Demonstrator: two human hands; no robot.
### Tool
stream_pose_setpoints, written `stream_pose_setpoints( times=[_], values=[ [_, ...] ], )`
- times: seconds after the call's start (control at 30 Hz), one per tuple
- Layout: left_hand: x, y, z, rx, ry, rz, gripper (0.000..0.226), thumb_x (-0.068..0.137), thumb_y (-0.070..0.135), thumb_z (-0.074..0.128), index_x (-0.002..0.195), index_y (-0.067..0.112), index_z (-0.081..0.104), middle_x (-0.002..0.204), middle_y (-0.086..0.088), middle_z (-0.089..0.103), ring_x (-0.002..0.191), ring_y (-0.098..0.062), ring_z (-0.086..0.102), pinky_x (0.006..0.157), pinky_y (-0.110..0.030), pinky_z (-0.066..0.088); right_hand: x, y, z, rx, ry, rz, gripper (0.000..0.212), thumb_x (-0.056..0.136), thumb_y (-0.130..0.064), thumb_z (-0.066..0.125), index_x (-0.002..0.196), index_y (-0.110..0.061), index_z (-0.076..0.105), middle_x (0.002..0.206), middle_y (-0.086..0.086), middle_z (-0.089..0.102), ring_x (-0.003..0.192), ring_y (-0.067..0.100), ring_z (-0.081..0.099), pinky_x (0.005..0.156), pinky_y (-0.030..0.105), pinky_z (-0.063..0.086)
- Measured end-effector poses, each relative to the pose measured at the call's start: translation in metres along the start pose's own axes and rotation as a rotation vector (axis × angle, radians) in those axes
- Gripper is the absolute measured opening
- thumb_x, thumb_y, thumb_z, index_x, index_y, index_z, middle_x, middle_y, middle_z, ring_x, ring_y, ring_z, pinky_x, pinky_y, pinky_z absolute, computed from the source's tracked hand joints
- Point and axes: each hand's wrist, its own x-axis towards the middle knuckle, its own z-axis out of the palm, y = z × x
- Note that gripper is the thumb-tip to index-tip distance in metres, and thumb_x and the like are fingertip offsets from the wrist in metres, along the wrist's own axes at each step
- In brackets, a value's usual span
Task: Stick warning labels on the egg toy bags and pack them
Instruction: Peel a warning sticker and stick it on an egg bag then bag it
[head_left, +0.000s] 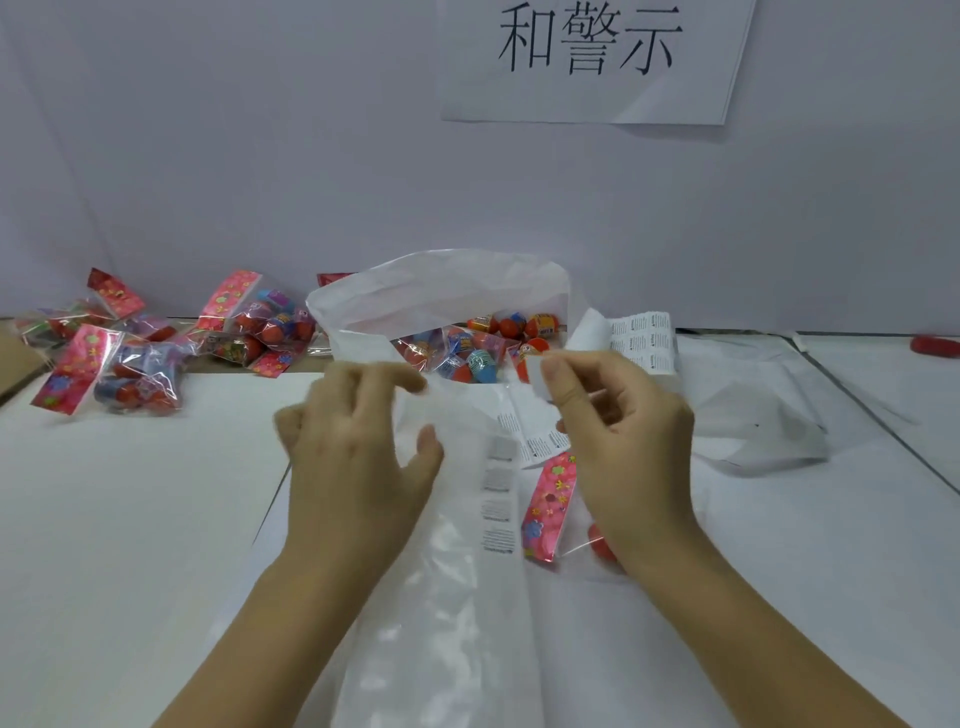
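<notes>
Nearest, a clear plastic sleeve (441, 623) lies flat on the white desk (130, 519), its long axis running away from the camera, with a column of grey print near its right edge. At far left a pile of egg toy bags (114, 358), clear with pink flowered headers and red eggs inside, lies jumbled, pointing every way. The left hand (353, 441) hovers over the sleeve, fingers spread and loosely bent, blurred, gripping nothing visible. Behind it a white bag (441, 291) stands open with more egg toys inside. The right hand (618, 431) pinches a small white label (535, 371) between thumb and forefinger. Beneath it lies one egg toy bag (550, 506), its header running away from the camera, mostly hidden by the wrist. A label sheet (644, 340) curls just behind.
</notes>
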Motion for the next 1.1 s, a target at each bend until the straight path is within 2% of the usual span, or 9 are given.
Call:
stream_pose_setpoints(
  times=[0.1,0.27,0.4,0.53,0.67,0.8,0.97,1.03,1.1],
  values=[
    [-0.007,0.010,-0.004,-0.221,-0.121,0.155,0.008,0.077,0.030,0.063,0.080,0.027,0.069,0.071,0.012,0.059,0.071,-0.005,0.053,0.074,-0.026,0.028,-0.008,0.002,0.003,-0.232,0.026,-0.344,0.025,0.094,-0.032,0.059,0.094,-0.013,0.074,0.073,-0.003,0.070,0.059,0.004,0.054,0.057,0.017,0.045],
    [-0.005,0.021,-0.005,-0.927,-0.272,-0.238,0.021,0.082,0.033,0.060,0.068,0.026,0.075,0.061,0.009,0.063,0.064,-0.003,0.057,0.066,-0.009,0.041,-0.010,0.009,0.002,-0.324,0.020,-0.673,0.023,0.095,-0.027,0.062,0.097,-0.010,0.076,0.064,0.003,0.068,0.052,0.019,0.055,0.049,0.036,0.049],
    [0.000,0.020,-0.006,-1.061,-0.232,-0.314,0.025,0.082,0.022,0.069,0.058,0.014,0.068,0.053,0.009,0.057,0.055,0.000,0.053,0.058,-0.006,0.041,-0.008,0.009,0.002,-0.264,-0.070,-0.774,0.019,0.092,-0.024,0.066,0.099,-0.009,0.076,0.087,0.002,0.075,0.073,0.019,0.069,0.062,0.036,0.055],
    [-0.001,0.017,-0.005,-1.060,-0.172,-0.326,0.042,0.088,-0.001,0.060,0.059,0.026,0.074,0.054,0.012,0.060,0.055,0.002,0.053,0.056,-0.006,0.042,-0.011,0.001,0.001,-0.046,-0.179,-0.457,0.033,0.087,-0.036,0.068,0.116,-0.021,0.068,0.099,-0.006,0.074,0.083,0.009,0.069,0.071,0.025,0.055],
    [-0.002,0.017,-0.006,-0.970,-0.116,-0.257,0.025,0.085,0.016,0.066,0.067,0.031,0.075,0.063,0.012,0.067,0.063,-0.001,0.057,0.059,-0.011,0.045,-0.007,-0.010,0.000,0.283,-0.272,0.098,0.026,0.077,-0.044,0.068,0.101,-0.038,0.063,0.090,-0.018,0.070,0.077,0.004,0.065,0.064,0.011,0.049],
    [-0.005,0.018,-0.005,-0.811,-0.115,-0.167,0.010,0.082,0.032,0.066,0.084,0.027,0.075,0.078,0.007,0.071,0.075,-0.018,0.059,0.070,-0.038,0.048,-0.002,-0.008,0.001,0.308,-0.396,0.181,0.009,0.077,-0.036,0.069,0.083,-0.030,0.071,0.082,-0.010,0.071,0.074,0.013,0.066,0.066,0.025,0.056],
    [-0.013,0.014,0.000,-0.429,-0.219,-0.024,0.058,0.070,0.054,0.068,0.124,0.055,0.047,0.101,0.021,0.052,0.086,-0.008,0.051,0.092,-0.016,0.026,0.011,-0.005,-0.007,0.447,-0.167,0.198,0.006,0.090,-0.020,0.065,0.089,-0.025,0.062,0.079,-0.002,0.069,0.066,0.013,0.067,0.060,0.025,0.054],
    [-0.014,0.010,0.005,-0.153,-0.306,0.040,0.072,0.076,0.045,0.074,0.134,0.060,0.033,0.115,0.018,0.040,0.102,-0.012,0.046,0.091,-0.016,0.015,0.026,0.003,-0.020,0.395,-0.215,0.197,0.034,0.085,-0.032,0.070,0.109,-0.039,0.048,0.097,-0.007,0.066,0.081,0.006,0.066,0.067,0.021,0.053],
    [-0.014,0.005,0.011,0.084,-0.354,0.080,0.064,0.084,0.042,0.070,0.137,0.055,0.038,0.126,0.013,0.036,0.117,-0.014,0.040,0.092,-0.027,0.012,0.037,0.012,-0.039,0.098,-0.493,0.256,0.092,0.060,-0.056,0.083,0.124,-0.067,0.018,0.126,-0.014,0.052,0.102,-0.005,0.057,0.077,0.018,0.048]
  ],
)
